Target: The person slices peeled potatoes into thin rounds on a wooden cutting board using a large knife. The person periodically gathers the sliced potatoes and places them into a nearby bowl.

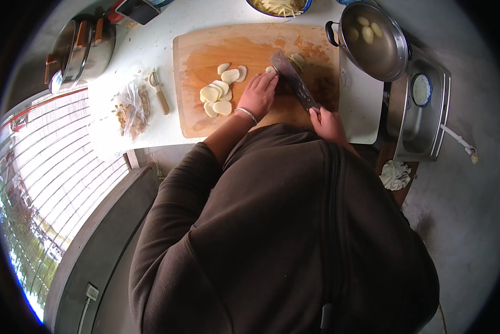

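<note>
My right hand (329,124) grips the handle of a cleaver (295,80), whose broad blade slants up and to the left over a wooden cutting board (191,54). Just left of the blade, my left hand (259,92) presses its fingertips on a piece of peeled potato (271,69), which they partly cover. Several potato slices (210,93) lie overlapping on the board's left part. More slices (298,60) rest close together beyond the blade, on its right side. Wet, darker patches mark the wood.
Left of the board lie a peeler (159,92) and a plastic bag (134,108) on the white table (158,137). A bowl of potato strips (278,6) stands behind. At right are a metal pot (352,62) with peeled potatoes in water and a steel sink (425,129). Lidded pots (99,54) stand at far left.
</note>
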Demonstrator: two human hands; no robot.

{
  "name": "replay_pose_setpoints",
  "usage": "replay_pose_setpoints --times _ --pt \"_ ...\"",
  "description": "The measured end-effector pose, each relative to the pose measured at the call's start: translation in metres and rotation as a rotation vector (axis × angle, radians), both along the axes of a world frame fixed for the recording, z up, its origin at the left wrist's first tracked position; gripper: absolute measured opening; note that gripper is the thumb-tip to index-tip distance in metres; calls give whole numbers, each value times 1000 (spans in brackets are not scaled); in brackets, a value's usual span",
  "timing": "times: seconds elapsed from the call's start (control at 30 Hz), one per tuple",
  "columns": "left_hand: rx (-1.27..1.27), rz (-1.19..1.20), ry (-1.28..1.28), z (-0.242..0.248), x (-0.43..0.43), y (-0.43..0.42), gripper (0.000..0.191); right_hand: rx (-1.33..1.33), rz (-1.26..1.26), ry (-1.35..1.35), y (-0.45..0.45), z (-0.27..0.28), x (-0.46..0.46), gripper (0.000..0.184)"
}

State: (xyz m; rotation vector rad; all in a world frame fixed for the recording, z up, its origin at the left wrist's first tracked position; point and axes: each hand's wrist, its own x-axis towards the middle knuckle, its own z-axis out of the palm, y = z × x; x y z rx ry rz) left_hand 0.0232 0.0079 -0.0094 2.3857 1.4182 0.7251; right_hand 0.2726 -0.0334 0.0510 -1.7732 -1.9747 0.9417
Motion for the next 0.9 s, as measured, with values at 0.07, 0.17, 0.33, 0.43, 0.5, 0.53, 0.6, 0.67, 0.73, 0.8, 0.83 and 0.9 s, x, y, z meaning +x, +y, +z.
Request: replay_pose_setpoints --times 0.07,0.17,0.33,0.43,0.5,0.53,0.6,0.67,0.73,0.8,0.83,0.9 --pt "3 1 -1 0 0 0 45 -18 5 -23 -2 0 2 30" --pt "4 0 2 1 0 0 44 -21 16 -36 -2 0 3 30" --pt "10 -3 15 1 0 0 43 -25 26 -46 -3 0 3 31" --pt "13 -3 16 2 0 0 43 -14 33 -47 -3 0 2 32" --pt "8 -4 13 2 0 -1 43 -22 41 -66 -2 1 1 32" --pt "9 -5 10 2 -1 -1 43 -34 45 -84 -2 3 0 33" --pt "3 -9 3 3 -1 -1 44 -56 54 -113 -1 5 -2 33" --pt "-12 -12 -2 3 -1 -1 46 -69 61 -127 -1 9 -4 33" --pt "-19 -15 -6 3 -1 -1 47 -91 69 -144 1 12 -5 34" --pt "-22 -18 -13 3 -2 -1 48 -105 72 -154 2 13 -6 34" --pt "-21 -17 -14 3 -2 -1 48 -112 72 -160 2 14 -7 34" --pt "-27 -18 -21 2 -2 -1 48 -121 74 -181 4 12 -9 35"
